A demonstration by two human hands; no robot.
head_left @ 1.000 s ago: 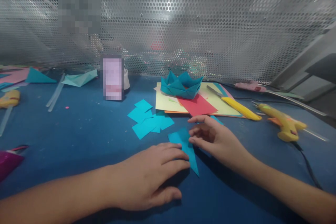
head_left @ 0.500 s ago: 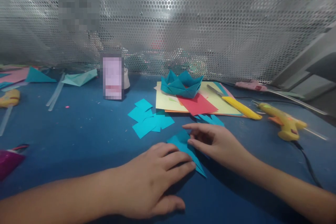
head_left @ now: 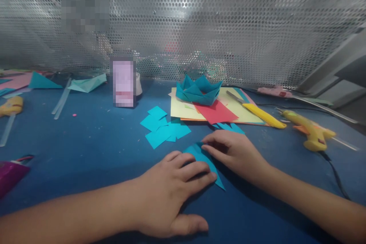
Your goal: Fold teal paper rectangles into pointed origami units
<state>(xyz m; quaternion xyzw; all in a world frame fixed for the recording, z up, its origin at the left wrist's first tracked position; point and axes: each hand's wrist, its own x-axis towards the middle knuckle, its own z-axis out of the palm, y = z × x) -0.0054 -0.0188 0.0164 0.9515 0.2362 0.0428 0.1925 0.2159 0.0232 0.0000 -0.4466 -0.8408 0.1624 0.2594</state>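
A folded piece of blue paper point(head_left: 207, 159) lies on the table before me, one pointed corner aimed toward my lower right. My left hand point(head_left: 174, 190) rests flat across it, fingers spread and thumb stretched out over the table. At the paper's upper right edge, the thumb and index finger of my right hand point(head_left: 234, 152) close together on it. Part of the paper is hidden under my left fingers. Just beyond lie several small blue paper squares point(head_left: 157, 135), with more blue pieces point(head_left: 236, 127) behind my right hand.
A folded blue paper shape point(head_left: 197, 93) and a red paper piece point(head_left: 219, 111) sit on stacked paper sheets point(head_left: 178, 103). To the right are a yellow cutter knife point(head_left: 264, 115) and a yellow glue gun point(head_left: 313, 131). A blurred-out phone point(head_left: 123, 84) stands upright at back left.
My right thumb and index finger have drawn together at the paper's edge. My left hand has shifted slightly right on the paper. The view has tilted a little.
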